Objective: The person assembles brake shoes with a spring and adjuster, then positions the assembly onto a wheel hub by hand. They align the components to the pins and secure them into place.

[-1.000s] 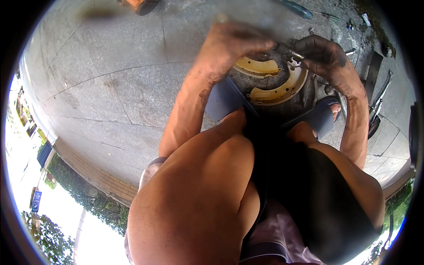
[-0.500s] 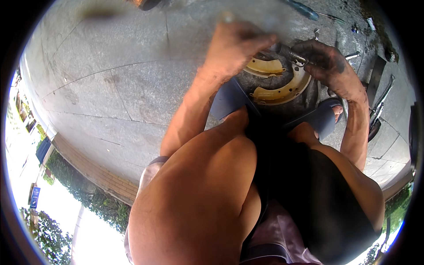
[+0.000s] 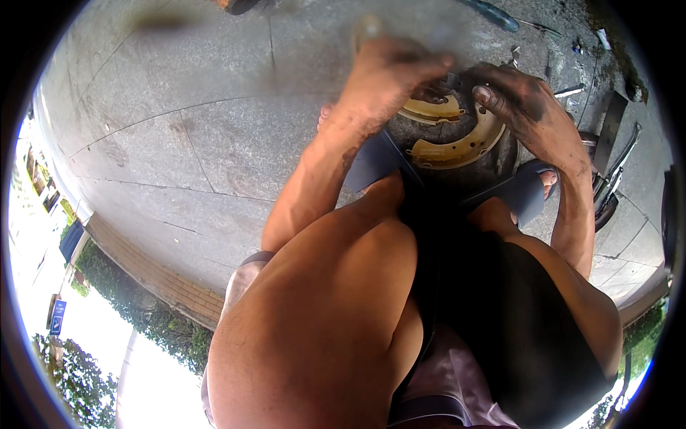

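Observation:
Two curved, yellowish brake shoes lie on the paving between my feet: the farther brake shoe (image 3: 434, 111) partly under my left hand, the nearer brake shoe (image 3: 457, 152) below my right hand. Over the farther one, my left hand (image 3: 391, 82) is closed with its thumb stretched to the right; whatever its fingers hold is hidden. My right hand (image 3: 527, 100), blackened with grease, bends toward it with fingers and thumb closed round a dark part that I cannot make out. The fingertips of both hands nearly meet.
Sandals (image 3: 379, 161) are on my feet, close to the brake shoes. A long metal tool (image 3: 622, 168) and a dark flat bar (image 3: 609, 129) lie at the right. Farther off are a dark-handled tool (image 3: 493, 14) and scattered small parts. A brick edging (image 3: 157, 268) runs at the left.
A coil spring showed between my hands before; it is now out of sight. My right hand has turned and moved slightly left, its thumb now showing. My left hand has barely shifted.

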`<state>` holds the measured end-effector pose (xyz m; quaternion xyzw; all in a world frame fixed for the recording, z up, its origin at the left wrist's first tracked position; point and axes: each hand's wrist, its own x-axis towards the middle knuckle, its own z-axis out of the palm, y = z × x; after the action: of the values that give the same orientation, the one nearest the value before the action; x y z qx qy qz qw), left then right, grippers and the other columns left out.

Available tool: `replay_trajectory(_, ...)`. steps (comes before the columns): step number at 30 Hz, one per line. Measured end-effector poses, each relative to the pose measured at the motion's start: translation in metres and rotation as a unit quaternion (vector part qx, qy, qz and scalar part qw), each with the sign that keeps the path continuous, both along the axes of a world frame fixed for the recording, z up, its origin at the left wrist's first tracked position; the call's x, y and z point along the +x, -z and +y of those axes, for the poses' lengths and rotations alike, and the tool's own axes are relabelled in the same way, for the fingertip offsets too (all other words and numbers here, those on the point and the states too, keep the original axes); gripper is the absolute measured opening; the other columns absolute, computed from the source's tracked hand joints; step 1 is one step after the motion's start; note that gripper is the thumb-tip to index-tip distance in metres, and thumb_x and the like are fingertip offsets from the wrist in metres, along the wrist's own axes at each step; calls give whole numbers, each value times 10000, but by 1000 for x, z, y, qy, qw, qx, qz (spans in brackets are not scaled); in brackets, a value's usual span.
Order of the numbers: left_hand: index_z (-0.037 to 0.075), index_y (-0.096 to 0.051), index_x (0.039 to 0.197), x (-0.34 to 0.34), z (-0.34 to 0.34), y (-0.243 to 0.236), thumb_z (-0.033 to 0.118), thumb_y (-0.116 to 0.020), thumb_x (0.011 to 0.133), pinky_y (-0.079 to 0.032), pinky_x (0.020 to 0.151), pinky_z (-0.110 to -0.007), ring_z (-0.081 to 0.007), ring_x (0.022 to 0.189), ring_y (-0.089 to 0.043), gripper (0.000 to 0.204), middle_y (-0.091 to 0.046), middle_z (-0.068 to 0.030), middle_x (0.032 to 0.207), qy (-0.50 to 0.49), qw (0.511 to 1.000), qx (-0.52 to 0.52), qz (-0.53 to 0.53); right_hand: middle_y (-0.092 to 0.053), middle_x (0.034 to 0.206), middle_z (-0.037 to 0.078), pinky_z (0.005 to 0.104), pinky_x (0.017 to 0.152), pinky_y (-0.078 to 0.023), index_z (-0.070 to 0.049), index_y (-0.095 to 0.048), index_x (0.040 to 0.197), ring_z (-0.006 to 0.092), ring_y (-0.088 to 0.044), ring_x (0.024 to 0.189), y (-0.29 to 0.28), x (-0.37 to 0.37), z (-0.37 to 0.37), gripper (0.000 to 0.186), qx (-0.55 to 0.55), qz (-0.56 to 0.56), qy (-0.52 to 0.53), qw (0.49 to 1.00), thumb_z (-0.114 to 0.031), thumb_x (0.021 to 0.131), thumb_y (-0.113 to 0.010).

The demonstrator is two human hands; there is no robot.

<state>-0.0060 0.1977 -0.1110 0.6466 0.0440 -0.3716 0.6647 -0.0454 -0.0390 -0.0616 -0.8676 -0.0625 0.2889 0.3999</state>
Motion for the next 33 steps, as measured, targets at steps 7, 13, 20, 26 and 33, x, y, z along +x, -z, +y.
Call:
replay_trajectory(7,-23,-714,930,0,-5,4,160,-735,932,-609,717,-307,-205,811,-743,184,-742,-125,886,36,999,11,32,-726,1034,199,438,841,-549,-62,-649,1285,340,-718,959,1,4,8,452,-55,113,2,992,-412,1002,-610)
replay_trajectory(13,-19,-719,947,0,9,4,224,-747,931,-574,685,-286,-185,781,-733,246,-741,-114,856,11,999,21,-26,-736,1057,183,428,854,-551,-51,-645,1297,298,-725,984,16,5,14,424,64,79,42,994,-359,1009,-606)
replay_trajectory(20,15,-726,1117,11,51,-10,364,-753,886,-557,760,-373,-266,804,-734,420,-756,-164,920,-42,884,418,-203,-708,932,98,323,737,-506,-27,-634,1308,150,-634,802,21,9,8,443,60,137,114,982,-359,1015,-612)
replay_trajectory(26,10,-688,1128,-9,45,2,444,-775,826,-519,918,-436,-372,1031,-664,536,-702,-217,1079,18,830,484,-277,-609,709,36,280,587,-435,11,-643,1251,100,-547,619,35,2,20,402,102,145,208,962,-313,1016,-610)
replay_trajectory(33,63,-674,1099,-13,36,17,315,-827,791,-499,944,-454,-352,1039,-618,426,-650,-162,1064,35,730,498,-466,-615,732,21,270,582,-429,12,-652,1238,93,-537,620,33,-4,15,379,85,144,240,956,-293,1017,-613)
